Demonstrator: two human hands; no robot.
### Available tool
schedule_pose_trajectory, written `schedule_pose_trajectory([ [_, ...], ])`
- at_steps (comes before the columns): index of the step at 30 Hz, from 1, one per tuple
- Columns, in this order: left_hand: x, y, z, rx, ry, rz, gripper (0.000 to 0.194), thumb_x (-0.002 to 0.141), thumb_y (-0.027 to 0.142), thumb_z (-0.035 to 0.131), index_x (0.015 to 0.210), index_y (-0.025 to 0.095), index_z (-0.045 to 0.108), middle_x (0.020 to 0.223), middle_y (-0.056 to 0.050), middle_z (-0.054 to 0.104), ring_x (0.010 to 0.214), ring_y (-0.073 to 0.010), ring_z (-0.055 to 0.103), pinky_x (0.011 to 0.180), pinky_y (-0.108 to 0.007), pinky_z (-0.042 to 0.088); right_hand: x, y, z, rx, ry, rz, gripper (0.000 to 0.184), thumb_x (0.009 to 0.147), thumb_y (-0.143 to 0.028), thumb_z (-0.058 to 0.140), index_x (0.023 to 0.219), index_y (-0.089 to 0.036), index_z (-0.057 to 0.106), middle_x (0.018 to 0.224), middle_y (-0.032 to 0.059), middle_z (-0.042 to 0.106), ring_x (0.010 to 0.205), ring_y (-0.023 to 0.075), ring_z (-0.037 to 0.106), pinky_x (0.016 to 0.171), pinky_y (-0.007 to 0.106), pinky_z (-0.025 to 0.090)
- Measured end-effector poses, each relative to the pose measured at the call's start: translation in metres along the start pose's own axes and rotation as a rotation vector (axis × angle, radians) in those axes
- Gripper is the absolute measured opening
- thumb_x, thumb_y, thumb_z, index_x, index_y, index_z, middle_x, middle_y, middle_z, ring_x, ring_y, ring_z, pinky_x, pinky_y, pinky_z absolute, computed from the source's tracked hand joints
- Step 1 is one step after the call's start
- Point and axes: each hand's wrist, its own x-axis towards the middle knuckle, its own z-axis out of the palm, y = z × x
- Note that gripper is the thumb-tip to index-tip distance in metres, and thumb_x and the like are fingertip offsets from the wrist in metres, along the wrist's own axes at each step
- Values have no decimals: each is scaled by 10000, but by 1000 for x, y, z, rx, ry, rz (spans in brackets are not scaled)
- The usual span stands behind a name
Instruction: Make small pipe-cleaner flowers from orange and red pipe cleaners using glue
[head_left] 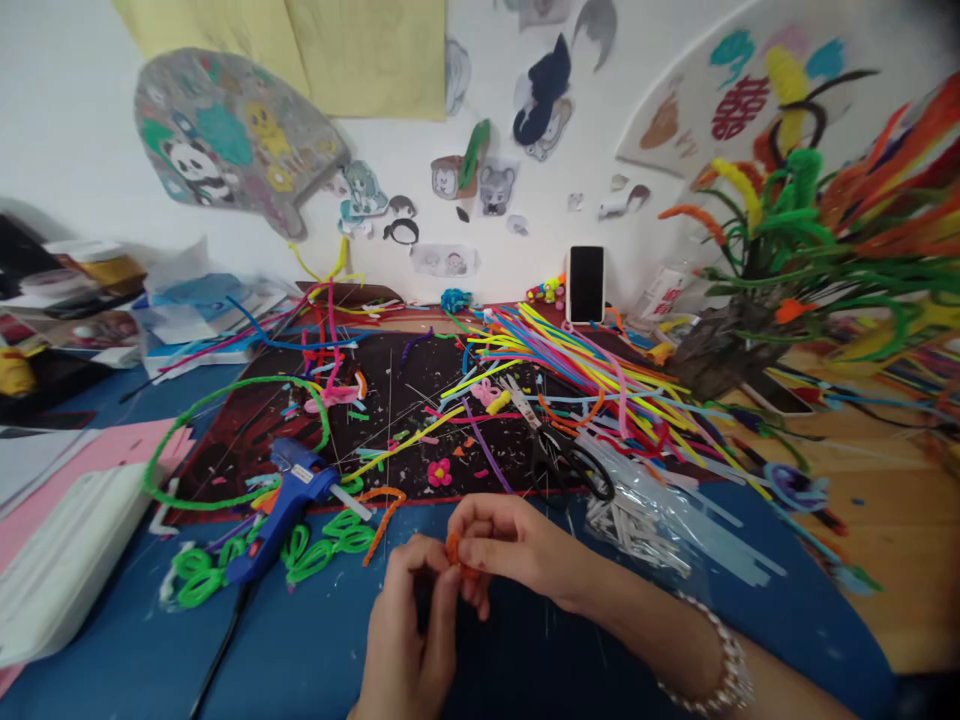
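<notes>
Both my hands meet over the near edge of the dark mat. My left hand (416, 610) pinches one side of a small orange pipe cleaner piece (454, 548). My right hand (517, 550), a beaded bracelet on its wrist, grips the same piece from the other side with thumb and fingers. Most of the piece is hidden by my fingers. Just beyond them lies a small pink pipe cleaner flower (439, 472). A bent orange pipe cleaner (385, 520) rests to the left of my hands.
A blue glue gun (292, 500) lies at left among green pipe cleaner loops (330, 545). Black-handled scissors (566, 460) sit right of centre, beside a bag of glue sticks (645, 520). Loose pipe cleaners (570, 360) cover the back. A phone (586, 284) leans against the wall.
</notes>
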Motion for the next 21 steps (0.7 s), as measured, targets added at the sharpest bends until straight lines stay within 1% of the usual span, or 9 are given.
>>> schedule_pose_trajectory([
  [3, -3, -4, -1, 1, 28, -71, 71, 936, 220, 508, 997, 257, 509, 697, 54, 599, 578, -100, 581, 587, -190, 473, -3, -5, 3, -191, 45, -50, 190, 792, -305, 660, 838, -151, 558, 606, -44, 579, 495, 78, 552, 478, 196, 483],
  [6, -1, -10, -8, 53, -35, -56, 86, 895, 230, 570, 978, 236, 546, 736, 28, 638, 606, -114, 604, 597, -204, 489, -8, -12, 7, -430, 106, -145, 68, 830, -194, 589, 879, -147, 578, 686, -25, 599, 552, 76, 566, 558, 211, 488],
  [9, 6, -10, -16, 6, -110, -94, 33, 893, 237, 566, 913, 211, 569, 722, 12, 640, 623, -129, 626, 610, -220, 509, -25, -20, 16, -559, 172, -233, 113, 840, -181, 581, 948, -154, 599, 812, 14, 641, 699, 119, 627, 665, 254, 523],
  [11, 8, -1, -18, -57, -153, -158, 74, 875, 266, 591, 867, 193, 589, 717, -2, 635, 641, -143, 628, 584, -219, 502, -44, -23, 24, -617, 217, -260, 188, 831, -185, 611, 1018, -169, 610, 948, 46, 665, 850, 154, 648, 765, 285, 532],
  [13, 8, 12, -16, -124, -202, -209, 121, 843, 294, 632, 823, 177, 610, 728, -16, 636, 641, -149, 618, 542, -209, 483, -67, -22, 33, -621, 255, -252, 281, 822, -174, 629, 1101, -195, 599, 1038, 56, 665, 939, 168, 646, 831, 301, 527],
  [15, 7, 26, -10, -199, -214, -255, 142, 819, 304, 658, 796, 168, 623, 709, -14, 633, 598, -134, 590, 522, -204, 469, -90, -16, 41, -559, 374, -256, 300, 825, -177, 623, 1121, -213, 585, 991, 49, 670, 929, 168, 649, 824, 301, 531],
  [17, 6, 38, -1, -288, -184, -300, 144, 795, 291, 679, 758, 165, 619, 692, -7, 639, 558, -115, 567, 536, -206, 473, -108, -4, 47, -475, 558, -290, 254, 835, -215, 622, 1087, -219, 589, 924, 42, 670, 878, 168, 653, 812, 309, 534],
  [19, 7, 44, 9, -379, -186, -332, 172, 749, 272, 716, 698, 163, 593, 705, -20, 668, 574, -123, 596, 569, -222, 495, -121, 11, 52, -382, 723, -340, 207, 844, -274, 629, 1043, -227, 599, 876, 36, 666, 810, 167, 653, 790, 313, 540],
  [21, 9, 45, 17, -437, -195, -359, 212, 704, 261, 746, 652, 162, 566, 696, -34, 689, 602, -145, 628, 592, -244, 517, -132, 29, 57, -336, 842, -405, 157, 866, -324, 616, 1000, -243, 610, 839, 34, 660, 758, 167, 650, 759, 312, 548],
])
